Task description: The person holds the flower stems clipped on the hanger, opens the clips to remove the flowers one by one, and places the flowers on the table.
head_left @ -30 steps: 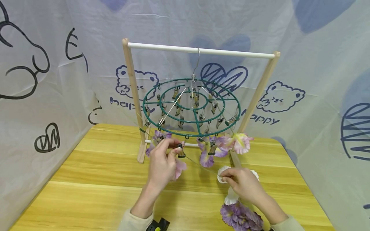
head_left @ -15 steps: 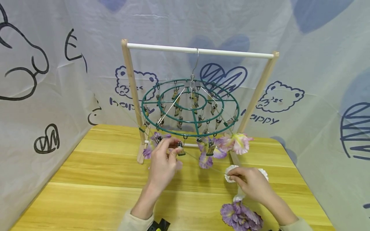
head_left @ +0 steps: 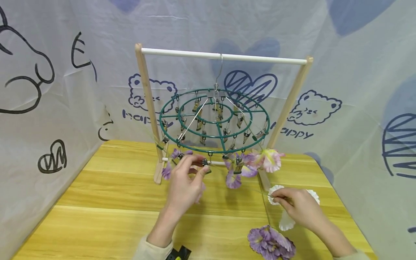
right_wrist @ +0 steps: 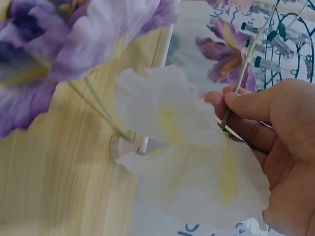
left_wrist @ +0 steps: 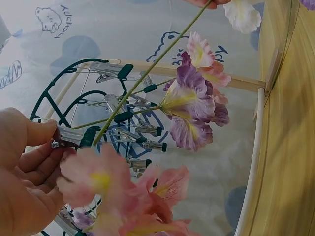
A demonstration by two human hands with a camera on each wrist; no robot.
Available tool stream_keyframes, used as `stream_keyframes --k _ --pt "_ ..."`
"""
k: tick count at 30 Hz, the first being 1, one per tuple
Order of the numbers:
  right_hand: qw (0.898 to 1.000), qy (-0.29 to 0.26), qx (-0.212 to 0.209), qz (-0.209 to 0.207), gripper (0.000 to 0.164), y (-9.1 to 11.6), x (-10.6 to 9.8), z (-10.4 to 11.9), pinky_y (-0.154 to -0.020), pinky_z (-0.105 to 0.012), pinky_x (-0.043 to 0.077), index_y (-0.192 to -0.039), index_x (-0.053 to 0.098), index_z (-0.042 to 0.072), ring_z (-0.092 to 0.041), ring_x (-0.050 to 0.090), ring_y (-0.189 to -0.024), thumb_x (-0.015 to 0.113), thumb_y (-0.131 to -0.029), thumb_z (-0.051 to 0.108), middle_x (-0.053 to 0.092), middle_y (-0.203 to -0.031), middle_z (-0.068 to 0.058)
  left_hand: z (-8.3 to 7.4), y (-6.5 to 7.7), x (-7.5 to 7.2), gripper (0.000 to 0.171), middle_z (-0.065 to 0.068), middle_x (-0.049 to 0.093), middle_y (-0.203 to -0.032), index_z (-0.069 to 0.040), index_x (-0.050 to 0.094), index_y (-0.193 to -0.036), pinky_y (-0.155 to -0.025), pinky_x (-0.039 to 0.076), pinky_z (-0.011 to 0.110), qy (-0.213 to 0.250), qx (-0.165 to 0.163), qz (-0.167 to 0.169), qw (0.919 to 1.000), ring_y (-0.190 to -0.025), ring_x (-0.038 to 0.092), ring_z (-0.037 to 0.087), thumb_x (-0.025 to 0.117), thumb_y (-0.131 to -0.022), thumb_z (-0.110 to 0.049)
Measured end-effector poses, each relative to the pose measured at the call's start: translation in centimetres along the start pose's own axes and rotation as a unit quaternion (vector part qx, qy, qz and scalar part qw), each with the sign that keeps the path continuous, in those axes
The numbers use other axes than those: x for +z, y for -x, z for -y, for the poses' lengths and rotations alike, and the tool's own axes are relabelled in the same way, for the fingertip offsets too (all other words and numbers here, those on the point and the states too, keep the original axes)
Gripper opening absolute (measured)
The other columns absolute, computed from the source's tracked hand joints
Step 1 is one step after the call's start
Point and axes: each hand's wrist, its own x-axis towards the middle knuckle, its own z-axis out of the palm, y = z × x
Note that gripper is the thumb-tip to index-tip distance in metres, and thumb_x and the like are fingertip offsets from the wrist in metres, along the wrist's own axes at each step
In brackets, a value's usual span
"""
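Note:
With thumb and fingers, my left hand (head_left: 185, 186) pinches a metal clip (left_wrist: 74, 136) hanging from the front of the round green rack (head_left: 224, 151). My right hand (head_left: 300, 206) pinches a green stem (right_wrist: 243, 69) just behind the head of a white artificial flower (right_wrist: 162, 172). In the left wrist view the stem runs from the right hand down to the clip's green-tipped end; whether the clip bites it I cannot tell. A pink flower (left_wrist: 118, 191) hangs close below the left hand. Purple flowers (left_wrist: 192, 103) and a pink-yellow flower (head_left: 271, 160) hang from other clips.
The rack hooks onto the white bar (head_left: 260, 57) of a wooden stand (head_left: 147, 94). Several other clips (head_left: 238, 167) dangle from its rings. A purple flower (head_left: 271, 242) with a long stem lies on the wooden table (head_left: 107, 202), front right. Printed cloth (head_left: 97, 21) surrounds the table.
My right hand has moved right, drawing the white flower and its stem away from the left hand. The left hand stays at the front clip, which is now tilted a little.

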Motion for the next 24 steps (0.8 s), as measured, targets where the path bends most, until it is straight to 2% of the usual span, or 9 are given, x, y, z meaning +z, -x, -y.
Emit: stream_keyframes --k 5,10,13,20,24 --pt "1.0 -0.013 0.021 0.001 0.016 0.9 -0.5 -0.7 -0.069 -0.024 0.062 -0.103 0.08 0.011 -0.009 0.073 -0.081 0.076 -0.092 0.001 0.079 -0.096 0.003 -0.2 0.0 0.1 0.025 0.012 0.068 -0.107 0.004 0.068 -0.114 -0.085 0.062 0.027 -0.002 0.0 0.006 1.0 -0.096 0.068 0.022 0.077 -0.09 0.002" --pt "1.0 -0.016 0.018 -0.017 0.018 1.8 -0.7 -1.5 -0.069 -0.025 0.063 -0.102 0.079 0.012 -0.009 0.074 -0.082 0.077 -0.09 0.0 0.079 -0.096 0.004 -0.1 0.1 0.2 0.028 0.013 0.067 -0.108 0.005 0.067 -0.117 -0.092 0.061 0.028 0.008 -0.001 0.012 0.9999 -0.1 0.068 0.024 0.076 -0.091 0.003" --pt "0.999 -0.018 0.02 -0.025 0.019 2.3 -0.8 -1.9 -0.069 -0.025 0.063 -0.102 0.079 0.011 -0.01 0.075 -0.083 0.078 -0.089 -0.002 0.079 -0.096 0.003 0.0 0.1 0.3 0.028 0.014 0.068 -0.109 0.005 0.068 -0.118 -0.093 0.061 0.029 0.013 0.004 0.013 0.9998 -0.101 0.069 0.026 0.075 -0.092 0.003" --pt "0.998 -0.024 0.056 -0.019 0.017 2.7 -1.1 -2.4 -0.07 -0.025 0.063 -0.107 0.079 0.009 -0.017 0.076 -0.086 0.076 -0.092 0.0 0.079 -0.099 -0.001 0.3 0.1 0.3 0.027 0.014 0.068 -0.109 0.005 0.069 -0.12 -0.093 0.061 0.028 0.02 0.012 0.013 0.9996 -0.1 0.07 0.026 0.073 -0.093 0.004" --pt "0.998 -0.013 0.058 -0.024 0.017 2.7 -1.2 -2.5 -0.069 -0.024 0.063 -0.107 0.079 0.009 -0.017 0.076 -0.085 0.077 -0.092 0.002 0.079 -0.098 -0.001 0.2 0.1 0.4 0.027 0.015 0.067 -0.108 0.005 0.069 -0.119 -0.092 0.061 0.027 0.025 0.011 0.014 0.9995 -0.099 0.07 0.026 0.073 -0.092 0.006"
